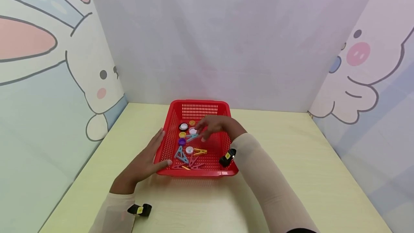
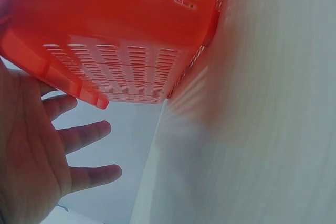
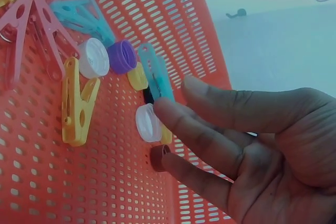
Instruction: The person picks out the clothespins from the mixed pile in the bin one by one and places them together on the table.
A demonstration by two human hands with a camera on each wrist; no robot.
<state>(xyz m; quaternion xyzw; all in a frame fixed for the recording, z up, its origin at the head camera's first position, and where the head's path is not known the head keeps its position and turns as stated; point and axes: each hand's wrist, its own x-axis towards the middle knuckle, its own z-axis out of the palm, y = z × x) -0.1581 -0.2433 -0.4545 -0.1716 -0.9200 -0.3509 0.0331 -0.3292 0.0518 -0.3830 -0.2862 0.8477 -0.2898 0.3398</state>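
Inside a red plastic basket [image 1: 197, 173], my right hand [image 1: 215, 125] reaches over some bottle caps with its fingers loosely bent. In the right wrist view its thumb and fingertips are apart, beside a light-blue clothespin [image 3: 155, 74], a white cap [image 3: 149, 123] and a brown cap [image 3: 158, 159]; nothing shows between them. My left hand [image 1: 145, 161] rests against the basket's left rim, fingers straight and spread, thumb over the front left corner. Toward the front lie a yellow clothespin [image 1: 200, 151], pink clothespins [image 1: 193, 161], another blue clothespin [image 1: 181, 155] and a purple cap [image 1: 182, 141].
The basket stands on a pale wooden table [image 1: 291, 175], near a grey back wall [image 1: 210, 46]. Side panels with cartoon animals flank the table. Further caps, one yellow [image 1: 182, 135] and one orange [image 1: 192, 123], lie along the basket's left side.
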